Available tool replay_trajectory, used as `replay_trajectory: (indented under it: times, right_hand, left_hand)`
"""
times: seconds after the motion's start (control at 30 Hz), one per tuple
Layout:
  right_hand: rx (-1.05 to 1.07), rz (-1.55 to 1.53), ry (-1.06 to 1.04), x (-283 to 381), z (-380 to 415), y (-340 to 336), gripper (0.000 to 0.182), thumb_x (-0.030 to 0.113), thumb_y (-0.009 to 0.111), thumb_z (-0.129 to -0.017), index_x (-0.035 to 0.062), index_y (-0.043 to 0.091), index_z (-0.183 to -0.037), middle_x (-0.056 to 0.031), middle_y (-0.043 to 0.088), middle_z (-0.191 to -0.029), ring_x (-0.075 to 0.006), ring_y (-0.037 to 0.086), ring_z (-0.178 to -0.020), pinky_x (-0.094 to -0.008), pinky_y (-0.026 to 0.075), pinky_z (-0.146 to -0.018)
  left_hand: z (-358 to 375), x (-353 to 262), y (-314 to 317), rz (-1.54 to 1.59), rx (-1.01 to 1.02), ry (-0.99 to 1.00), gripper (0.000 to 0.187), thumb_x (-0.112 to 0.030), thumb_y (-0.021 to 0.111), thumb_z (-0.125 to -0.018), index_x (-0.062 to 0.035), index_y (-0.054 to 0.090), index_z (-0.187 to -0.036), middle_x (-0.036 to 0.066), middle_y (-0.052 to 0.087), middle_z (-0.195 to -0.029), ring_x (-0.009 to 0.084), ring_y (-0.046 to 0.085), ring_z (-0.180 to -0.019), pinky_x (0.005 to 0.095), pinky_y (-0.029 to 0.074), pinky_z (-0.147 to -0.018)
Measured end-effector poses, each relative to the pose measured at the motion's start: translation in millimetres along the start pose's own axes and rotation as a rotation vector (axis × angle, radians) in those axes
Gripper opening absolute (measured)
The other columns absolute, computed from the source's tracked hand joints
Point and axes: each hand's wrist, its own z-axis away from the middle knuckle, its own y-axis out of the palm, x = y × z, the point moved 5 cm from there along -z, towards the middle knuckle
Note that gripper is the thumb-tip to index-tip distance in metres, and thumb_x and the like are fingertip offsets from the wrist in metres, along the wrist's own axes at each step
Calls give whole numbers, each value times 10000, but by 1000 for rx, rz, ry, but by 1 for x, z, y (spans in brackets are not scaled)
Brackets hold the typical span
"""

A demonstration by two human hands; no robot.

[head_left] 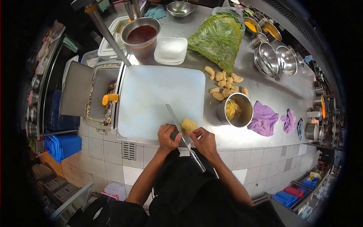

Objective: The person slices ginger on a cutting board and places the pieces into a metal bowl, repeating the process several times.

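A steel table (pixel 293 90) spreads across the scene, with a white cutting board (pixel 159 89) at its near left part; beyond the board's far right corner lies a bag of greens (pixel 217 41); to the board's right a metal pot (pixel 246 108) holds yellow shreds (pixel 232 109), and peeled pieces (pixel 227 92) lie just beyond it.

A knife (pixel 176 121) slants between the two hands, tip toward the far side, handle reaching past the near edge of the board toward the dark apron (pixel 181 189); neither hand is wrapped round that handle. The left hand (pixel 168 137) is curled in on a dark object (pixel 174 135) beside the blade; what it is I cannot tell. The right hand (pixel 204 140) has its fingers bunched narrow at the near right side of a yellow pile (pixel 188 125), near the board's near right corner; whether they pinch any of it I cannot tell.

For good handling, I would keep the left thumb off the cutting edge; steady the knife so the apron cannot catch its handle; and gather the pile with light, curled fingertips, away from the blade.
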Motion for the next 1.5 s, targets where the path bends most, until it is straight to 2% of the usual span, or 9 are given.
replay_trajectory:
  times: [0.13,0.17,0.3,0.4,0.63,0.7,1.0,1.3,1.5]
  right_hand:
    - [30,302,-322,20,46,0,537,416,735,-903,-27,629,-1186,-217,730,-882,-368,722,-694,-446,578,-645]
    - [118,455,-324,11,53,11,542,340,663,-955,-71,550,-1290,-255,716,-926,-424,707,-768,-501,569,-726]
    - [165,343,-225,2,52,30,327,128,524,-980,-103,550,-1209,-321,677,-863,-480,680,-774,-568,544,-740]
    - [214,249,-152,9,51,12,301,124,529,-984,-111,546,-1170,-315,658,-769,-494,664,-740,-572,528,-716]
    - [146,155,-180,23,66,-31,261,79,544,-965,-129,564,-1121,-300,635,-694,-487,648,-673,-549,506,-632]
    - [68,148,-136,22,69,-49,201,103,581,-969,-96,588,-1001,-305,641,-739,-497,648,-719,-550,494,-657]
    - [-63,259,-275,-35,39,-52,231,35,566,-930,-152,581,-1065,-276,624,-658,-464,643,-633,-531,514,-596]
    - [-33,232,-230,-41,16,-30,348,64,536,-973,-93,395,-1249,-328,613,-677,-538,617,-668,-601,481,-621]
    - [53,302,-152,-17,17,-48,268,111,522,-1016,-35,384,-1193,-321,610,-656,-551,612,-665,-628,459,-605]
  left_hand:
    - [1,0,-1,-15,29,6,347,-374,665,-882,-31,679,-833,99,668,-813,307,608,-758,407,418,-697]
    - [2,1,-1,-8,35,-3,311,-343,661,-881,-35,685,-841,93,679,-822,301,614,-763,405,421,-698]
    - [1,-2,-2,24,33,9,145,-184,654,-829,-56,712,-865,56,714,-853,256,632,-777,386,433,-707]
    - [1,-7,1,-57,0,30,178,-32,611,-753,-71,737,-873,58,740,-850,246,643,-744,366,443,-702]
    - [5,-8,4,-125,15,72,252,-4,629,-694,-98,760,-887,26,741,-871,227,644,-764,363,450,-709]
    - [5,-6,6,-154,72,28,266,-58,664,-731,-119,764,-970,7,732,-999,191,648,-844,367,463,-765]
    - [-17,-35,42,-248,277,82,332,-242,649,-971,-123,695,-1278,74,673,-1307,251,586,-1289,449,389,-1148]
    - [-3,-17,53,-239,284,60,334,-193,601,-1007,-58,685,-1301,111,640,-1390,271,547,-1357,469,356,-1185]
    - [-10,-20,41,-123,204,-34,307,-158,641,-974,-66,701,-1261,111,645,-1374,295,583,-1302,478,404,-1142]
